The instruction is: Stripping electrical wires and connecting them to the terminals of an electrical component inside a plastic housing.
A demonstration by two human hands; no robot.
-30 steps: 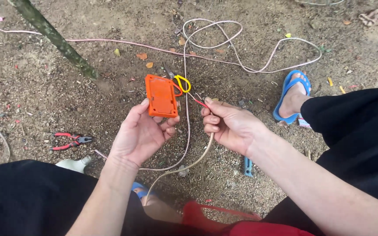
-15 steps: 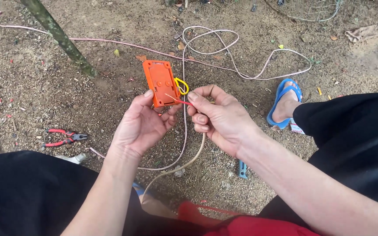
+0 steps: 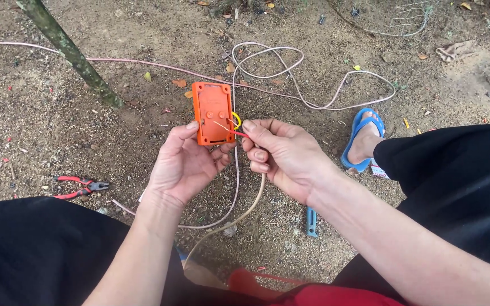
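My left hand [image 3: 185, 164] holds an orange rectangular plastic box [image 3: 213, 113] upright by its lower edge, its flat back with round bosses facing me. My right hand [image 3: 282, 154] pinches a thin red wire [image 3: 238, 133] right beside the box's right edge, where a yellow wire loop [image 3: 236, 120] sticks out. A beige cable [image 3: 239, 218] hangs down from under my right hand and curves toward my lap. Both hands are over bare dirt, between my knees in black trousers.
Red-handled pliers [image 3: 80, 187] lie on the dirt to the left. A pale cable [image 3: 290, 85] loops across the ground behind the box. A thin green trunk [image 3: 69, 51] leans at upper left. My foot in a blue sandal [image 3: 363, 139] rests at right. A small blue tool [image 3: 311, 221] lies below my right wrist.
The orange box has turned more upright and squarer to me, and my right hand has closed in against its right edge, still pinching the red wire.
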